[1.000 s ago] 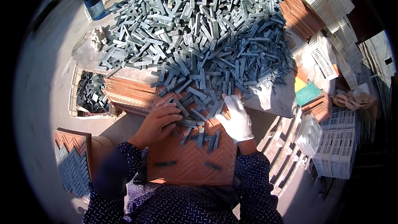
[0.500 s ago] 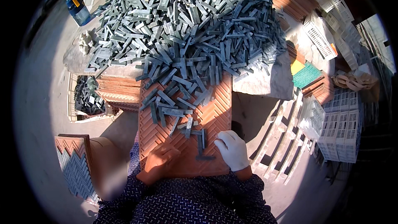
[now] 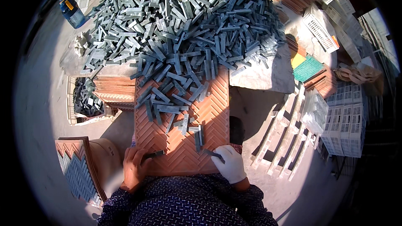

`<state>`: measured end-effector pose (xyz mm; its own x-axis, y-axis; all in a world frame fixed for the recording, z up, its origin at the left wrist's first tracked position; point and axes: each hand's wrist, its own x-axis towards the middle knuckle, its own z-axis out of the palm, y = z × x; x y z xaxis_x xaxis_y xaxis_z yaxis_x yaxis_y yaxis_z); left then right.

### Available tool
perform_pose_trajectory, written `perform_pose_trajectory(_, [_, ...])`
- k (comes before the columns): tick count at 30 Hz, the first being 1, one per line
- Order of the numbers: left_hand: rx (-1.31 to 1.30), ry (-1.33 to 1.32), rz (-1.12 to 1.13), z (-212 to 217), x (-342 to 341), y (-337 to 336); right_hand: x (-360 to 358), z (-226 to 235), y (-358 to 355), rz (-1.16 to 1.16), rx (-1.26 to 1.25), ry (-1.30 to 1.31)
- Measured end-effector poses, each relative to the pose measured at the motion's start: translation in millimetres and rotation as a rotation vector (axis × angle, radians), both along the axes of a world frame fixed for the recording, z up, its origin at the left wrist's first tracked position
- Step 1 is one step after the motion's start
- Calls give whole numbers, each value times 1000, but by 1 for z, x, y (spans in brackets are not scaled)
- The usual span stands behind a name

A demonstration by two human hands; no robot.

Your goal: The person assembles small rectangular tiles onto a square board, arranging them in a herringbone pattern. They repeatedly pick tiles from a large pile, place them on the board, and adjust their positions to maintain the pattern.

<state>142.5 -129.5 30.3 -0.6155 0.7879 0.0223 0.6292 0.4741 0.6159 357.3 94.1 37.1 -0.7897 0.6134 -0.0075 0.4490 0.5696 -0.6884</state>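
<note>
In front of me lies an orange-brown tray (image 3: 184, 138) with herringbone grooves. My bare left hand (image 3: 135, 165) is at its lower left corner, closed on a dark stone strip (image 3: 155, 154) that points inward. A white glove covers my right hand (image 3: 231, 164), near the lower right corner. Its thumb and fingers pinch a second dark strip (image 3: 211, 153). Between the hands and slightly farther off, a few loose strips (image 3: 198, 138) rest on the grooves. Many more grey-green strips (image 3: 167, 88) spill over the tray's far part.
A large heap of strips (image 3: 188, 21) covers the table (image 3: 268, 77) beyond. Left are stacked trays (image 3: 113, 88), a crate of dark pieces (image 3: 72, 100) and a strip-filled herringbone panel (image 3: 75, 171). A wooden pallet (image 3: 278, 142) and white crates (image 3: 343, 129) stand right.
My left hand has moved left to the tray's edge, and a strip now shows in it. My right hand has come slightly nearer and now holds a strip. The view has shifted a little.
</note>
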Motion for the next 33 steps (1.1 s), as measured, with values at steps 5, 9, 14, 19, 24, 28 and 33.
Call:
perform_pose_trajectory(5, [73,84,-9,-10,1,-4,14,4,15,-239,-21,-77])
perform_pose_trajectory(9, [128,61,-58,-10,3,4,17,3,15,-251,-47,-95])
perform_pose_trajectory(14, [154,-3,-143,-12,14,16,15,-3,8,-258,-62,-90])
perform_pose_trajectory(19, [108,51,-196,-18,19,25,18,-10,3,-230,-22,-71])
perform_pose_trajectory(24, [129,75,-221,-17,19,28,16,-12,2,-182,67,-11])
perform_pose_trajectory(28, [138,62,-215,-15,21,30,11,-17,3,-170,131,34])
perform_pose_trajectory(33, [137,62,-217,-17,20,28,7,-14,4,-133,151,16])
